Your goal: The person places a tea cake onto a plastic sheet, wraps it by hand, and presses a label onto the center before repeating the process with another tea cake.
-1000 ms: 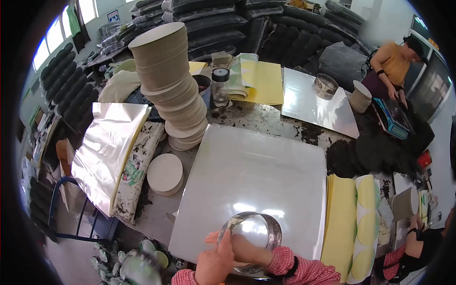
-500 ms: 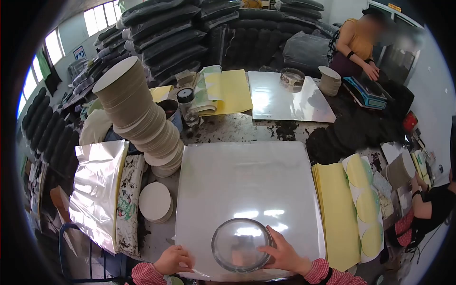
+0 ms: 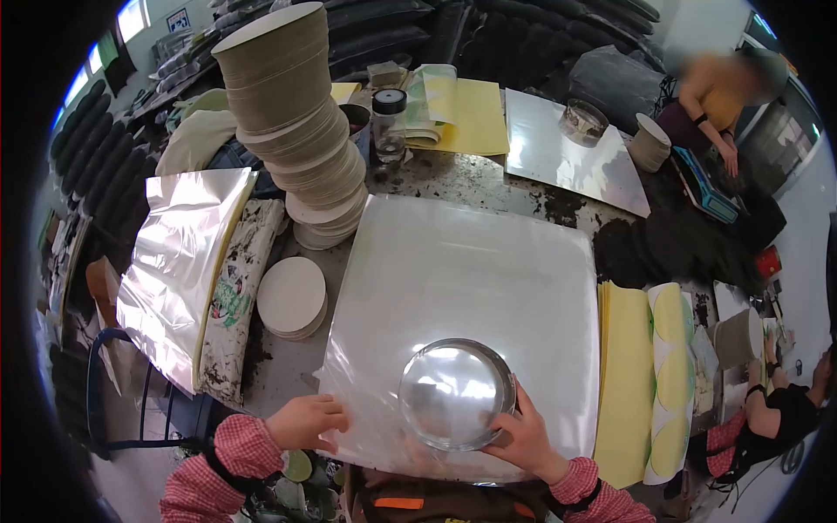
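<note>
In the head view I see that the two hands, together at the ring a second ago, are now apart: the left hand is at the near left corner of the sheet, which looks creased there. I judge that only the right hand steadies the ring. Its fingers grasp the right rim, over the near part of the sheet; resting or lifted, I can't tell. The left fingers are half curled; contact with the sheet is unclear.

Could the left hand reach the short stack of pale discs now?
Probably yes: nothing seems to stand between the left hand and the short stack of pale discs, though the fingers are at the glossy sheet.
</note>
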`<state>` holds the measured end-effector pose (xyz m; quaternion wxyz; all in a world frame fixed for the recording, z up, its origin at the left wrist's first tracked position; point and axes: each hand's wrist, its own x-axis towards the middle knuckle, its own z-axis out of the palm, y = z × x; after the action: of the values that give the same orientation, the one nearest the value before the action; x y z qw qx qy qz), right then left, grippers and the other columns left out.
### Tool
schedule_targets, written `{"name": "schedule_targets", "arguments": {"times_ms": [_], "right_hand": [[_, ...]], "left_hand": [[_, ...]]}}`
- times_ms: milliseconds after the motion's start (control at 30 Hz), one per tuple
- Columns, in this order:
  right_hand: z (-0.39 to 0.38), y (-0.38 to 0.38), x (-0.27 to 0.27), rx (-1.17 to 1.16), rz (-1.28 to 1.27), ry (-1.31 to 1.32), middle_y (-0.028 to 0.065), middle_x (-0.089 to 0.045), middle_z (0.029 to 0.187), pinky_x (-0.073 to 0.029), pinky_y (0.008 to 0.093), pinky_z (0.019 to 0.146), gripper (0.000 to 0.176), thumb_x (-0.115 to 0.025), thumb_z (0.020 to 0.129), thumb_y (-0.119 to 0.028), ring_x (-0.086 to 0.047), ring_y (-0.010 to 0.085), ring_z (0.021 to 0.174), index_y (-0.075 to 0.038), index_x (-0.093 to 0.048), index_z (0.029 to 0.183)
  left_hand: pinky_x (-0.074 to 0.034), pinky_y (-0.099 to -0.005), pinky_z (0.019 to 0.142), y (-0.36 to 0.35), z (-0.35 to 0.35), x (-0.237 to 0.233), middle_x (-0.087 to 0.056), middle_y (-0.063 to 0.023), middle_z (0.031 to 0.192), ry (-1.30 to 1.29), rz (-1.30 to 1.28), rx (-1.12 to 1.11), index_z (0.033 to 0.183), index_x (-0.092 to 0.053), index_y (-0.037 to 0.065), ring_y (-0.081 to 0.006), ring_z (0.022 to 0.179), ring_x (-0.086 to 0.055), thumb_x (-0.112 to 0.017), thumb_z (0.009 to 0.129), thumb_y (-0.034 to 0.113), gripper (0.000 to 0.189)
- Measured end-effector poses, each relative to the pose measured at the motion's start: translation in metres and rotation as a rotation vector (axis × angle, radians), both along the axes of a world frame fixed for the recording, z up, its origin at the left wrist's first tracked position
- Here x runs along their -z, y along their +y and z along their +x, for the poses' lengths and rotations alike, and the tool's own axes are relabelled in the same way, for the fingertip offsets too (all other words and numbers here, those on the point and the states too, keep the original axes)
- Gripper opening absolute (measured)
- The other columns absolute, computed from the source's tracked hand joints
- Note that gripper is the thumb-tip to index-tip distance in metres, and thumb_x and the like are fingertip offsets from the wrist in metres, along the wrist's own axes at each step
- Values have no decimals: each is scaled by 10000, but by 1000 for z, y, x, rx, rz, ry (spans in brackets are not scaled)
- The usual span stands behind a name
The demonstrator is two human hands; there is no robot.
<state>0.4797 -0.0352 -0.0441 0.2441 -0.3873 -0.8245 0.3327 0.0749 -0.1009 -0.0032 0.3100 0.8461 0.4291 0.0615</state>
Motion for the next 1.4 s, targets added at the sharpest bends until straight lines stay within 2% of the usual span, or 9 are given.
{"name": "schedule_targets", "arguments": {"times_ms": [333,400,467,533,933,1000,1100,1300,1400], "right_hand": [[10,-32,-45,-368,221,139,417,-352,1432,-472,493,1019,463,-883,670,-257,-491,515,1279,-122,-685,1066],[-22,-58,-45,-270,-535,89,327,-410,1448,-452,511,1042,644,-837,737,-235,-505,437,1291,-139,-564,1312],[-67,-68,-52,-475,271,145,276,-559,1291,-554,455,848,202,-639,853,-168,-605,400,1108,-59,-643,1023],[-92,-71,-42,-648,402,118,366,-380,1438,-529,464,943,274,-656,819,-192,-490,476,1264,-54,-633,1054],[-107,-76,-33,-644,464,228,319,-486,1387,-552,425,873,128,-610,871,-167,-586,420,1166,-47,-572,891],[-92,-84,-23,-776,272,144,312,-297,1530,-500,451,1005,292,-690,831,-242,-408,478,1358,-18,-557,963],[-83,-76,-28,-617,-136,-54,322,-222,1557,-507,447,997,371,-768,759,-189,-370,468,1390,-37,-559,1025],[-53,-4,3,-98,131,-60,279,-462,1324,-544,426,864,624,-799,767,-252,-504,427,1190,21,-518,1252],[-37,24,4,266,326,-178,229,-591,1114,-553,410,768,762,-804,786,-344,-595,393,993,94,-475,1315]], "left_hand": [[-517,-388,787,8,7,-3,-679,-83,871,-100,75,-58,942,-707,76,-299,889,-621,-670,898,190,127],[-521,-383,765,24,18,-39,-683,-93,860,-216,28,-243,918,-693,62,-303,857,-635,-659,907,176,120],[-525,-377,743,30,26,-50,-687,-103,848,-340,-33,-430,893,-679,47,-308,825,-648,-647,916,162,122],[-528,-356,671,39,29,-52,-697,-103,813,-232,-207,-388,853,-659,42,-303,737,-669,-637,924,150,132],[-521,-309,728,34,28,-16,-660,-54,752,-1,-535,-357,862,-663,35,-194,713,-645,-811,784,139,197],[-512,-318,710,32,17,2,-638,-61,761,-221,-617,-451,857,-691,49,-204,711,-622,-817,777,144,177],[-496,-335,680,29,21,-12,-610,-78,788,-402,-423,-527,854,-737,81,-224,721,-598,-826,762,146,144],[-479,-319,670,-9,41,-46,-615,56,778,-200,430,-130,849,-778,227,-149,717,-610,-838,616,160,249],[-541,-411,705,-18,28,32,-683,-158,1110,-65,328,-67,1216,-653,57,-286,778,-672,-726,813,162,424]]}}
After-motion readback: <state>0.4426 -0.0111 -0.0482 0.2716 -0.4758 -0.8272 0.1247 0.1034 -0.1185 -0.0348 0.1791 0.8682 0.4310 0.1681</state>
